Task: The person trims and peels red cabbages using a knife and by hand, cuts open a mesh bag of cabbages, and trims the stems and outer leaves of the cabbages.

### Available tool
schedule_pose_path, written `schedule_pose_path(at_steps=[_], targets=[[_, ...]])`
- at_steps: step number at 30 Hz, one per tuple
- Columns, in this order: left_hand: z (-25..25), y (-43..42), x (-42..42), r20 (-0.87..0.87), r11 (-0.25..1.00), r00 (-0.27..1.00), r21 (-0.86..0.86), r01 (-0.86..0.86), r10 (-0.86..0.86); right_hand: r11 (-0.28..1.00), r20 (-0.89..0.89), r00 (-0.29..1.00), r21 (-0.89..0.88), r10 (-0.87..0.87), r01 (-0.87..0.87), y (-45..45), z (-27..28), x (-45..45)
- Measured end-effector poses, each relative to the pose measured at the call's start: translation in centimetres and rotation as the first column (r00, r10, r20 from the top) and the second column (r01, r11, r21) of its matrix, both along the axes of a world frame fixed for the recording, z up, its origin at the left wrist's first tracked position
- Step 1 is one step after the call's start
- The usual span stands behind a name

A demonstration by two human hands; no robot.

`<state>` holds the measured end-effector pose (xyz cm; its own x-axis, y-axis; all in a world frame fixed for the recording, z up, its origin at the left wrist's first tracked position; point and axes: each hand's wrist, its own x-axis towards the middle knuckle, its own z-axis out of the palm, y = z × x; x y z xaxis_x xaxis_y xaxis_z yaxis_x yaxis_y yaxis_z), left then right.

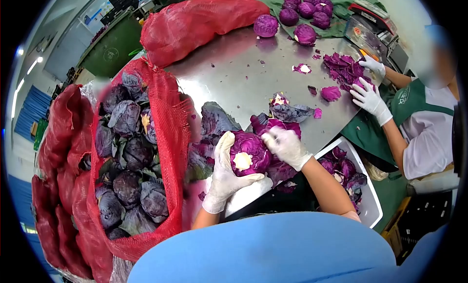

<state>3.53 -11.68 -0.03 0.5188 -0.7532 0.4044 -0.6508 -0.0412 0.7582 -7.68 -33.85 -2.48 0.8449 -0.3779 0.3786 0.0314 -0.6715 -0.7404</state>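
A red cabbage, its pale cut stem facing me, rests in my left hand. The white-gloved fingers and thumb of that hand wrap its left side and underside. My right hand, also gloved, has its fingers curled in against the cabbage's right edge. Whatever those fingertips pinch is hidden. Loose purple leaves lie beneath and behind my right hand. Darker outer leaves are piled on the table just beyond my left hand. A trimmed leaf with a stem piece lies farther out.
An opened red mesh sack of unpeeled cabbages stands at left, beside stacked full sacks. Another red sack lies across the steel table. Peeled cabbages sit at the back. A white bin holds leaves. A co-worker's gloved hands handle leaves at right.
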Motion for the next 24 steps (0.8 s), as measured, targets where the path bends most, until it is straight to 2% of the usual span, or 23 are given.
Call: schedule_pose_path(at_steps=[1, 2, 3, 5, 7, 8, 9, 11, 13, 15, 16, 19, 20, 22, 24], targets=[[0.1, 0.1, 0.0, 0.015, 1.0, 1.0, -0.002, 0.006, -0.006, 0.987, -0.056, 0.989, 0.076, -0.137, 0.141, -0.4, 0.3, -0.3], [0.1, 0.7, 0.0, -0.034, 1.0, 0.999, -0.017, -0.011, 0.01, 0.957, -0.154, 0.975, 0.217, -0.162, 0.193, -1.4, -0.4, -0.9], [-0.8, 1.5, 0.5, -0.039, 0.999, 0.999, -0.049, -0.005, 0.003, 0.949, -0.398, 0.9, 0.176, -0.176, 0.263, -1.6, 0.5, -1.6], [-3.3, 2.3, 0.9, -0.35, 0.955, 0.923, -0.292, 0.052, -0.158, 0.929, -0.366, 0.91, 0.23, -0.193, 0.29, -1.8, -0.7, -1.3], [-1.8, 3.7, 0.1, -0.519, 0.966, 0.845, -0.258, -0.01, -0.13, 0.942, -0.275, 0.913, 0.056, -0.302, 0.329, -1.5, -0.7, -0.5], [-2.2, 4.4, 0.3, -0.514, 0.965, 0.847, -0.263, -0.007, -0.134, 0.929, -0.257, 0.893, -0.075, -0.369, 0.363, -1.7, -0.6, -0.2], [-2.9, 5.0, 0.5, -0.508, 0.962, 0.85, -0.272, -0.003, -0.141, 0.901, -0.415, 0.8, -0.241, -0.433, 0.362, -2.1, 0.4, 0.2], [-3.8, 5.9, 1.0, -0.446, 0.962, 0.886, -0.273, 0.003, -0.13, 0.934, -0.084, 0.936, -0.148, -0.34, 0.326, -0.4, 3.3, -0.1], [-3.0, 6.3, 0.3, -0.543, 0.981, 0.836, -0.19, -0.032, -0.078, 0.997, -0.016, 0.999, -0.062, -0.036, 0.035, 2.5, 8.0, 0.3], [-2.7, 6.0, 0.0, -0.547, 0.984, 0.832, -0.177, -0.005, -0.094, 0.966, 0.018, 0.968, -0.061, 0.251, -0.25, 4.4, 8.3, 1.4], [-2.5, 5.9, -0.1, -0.549, 0.985, 0.83, -0.171, 0.008, -0.102, 0.94, -0.084, 0.962, -0.208, 0.26, -0.272, 4.9, 8.7, 2.0], [-1.9, 5.2, -0.2, -0.431, 0.993, 0.899, -0.115, 0.031, -0.078, 0.849, -0.148, 0.894, -0.281, 0.422, -0.448, 4.2, 8.6, 3.6], [-1.6, 5.1, -0.5, -0.432, 0.992, 0.899, -0.125, 0.022, -0.074, 0.817, -0.244, 0.868, -0.301, 0.433, -0.492, 3.6, 8.7, 3.4], [-1.7, 5.1, -0.6, -0.442, 0.99, 0.895, -0.14, 0.0, -0.062, 0.702, -0.305, 0.849, -0.479, 0.43, -0.528, 3.8, 10.2, 3.2], [-1.9, 4.9, -0.1, -0.237, 0.987, 0.966, -0.141, 0.07, -0.103, 0.579, -0.263, 0.88, -0.672, 0.396, -0.462, 4.3, 10.0, 2.8]])
